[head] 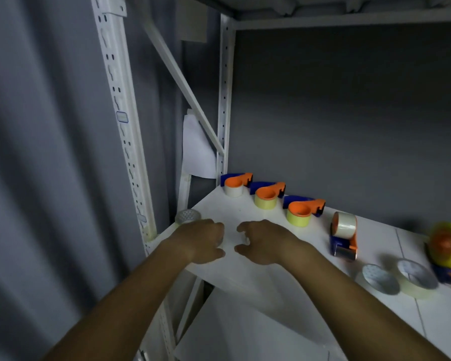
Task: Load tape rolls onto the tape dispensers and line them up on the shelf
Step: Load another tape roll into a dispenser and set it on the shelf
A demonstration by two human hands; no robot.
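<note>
Three blue-and-orange tape dispensers lie in a row at the back of the white shelf (245, 272): one with a white roll (235, 185), two with yellowish rolls (268, 196) (302, 210). A fourth dispenser (344, 237) stands further right with a clear roll on it. A fifth dispenser (447, 246), blurred, carries a yellow roll at the right edge. Two loose rolls (380, 278) (415, 278) lie near the front right. A clear roll (188, 217) sits at the shelf's left corner, just behind my left hand (203, 241). My right hand (261, 242) hovers beside it. Both hands hold nothing, with fingers loosely curled and apart.
White perforated uprights (120, 100) (224, 100) and a diagonal brace (182, 82) frame the shelf's left end. A sheet of paper (197, 149) hangs behind the brace. A grey wall backs the shelf, and another shelf board (349, 19) runs overhead.
</note>
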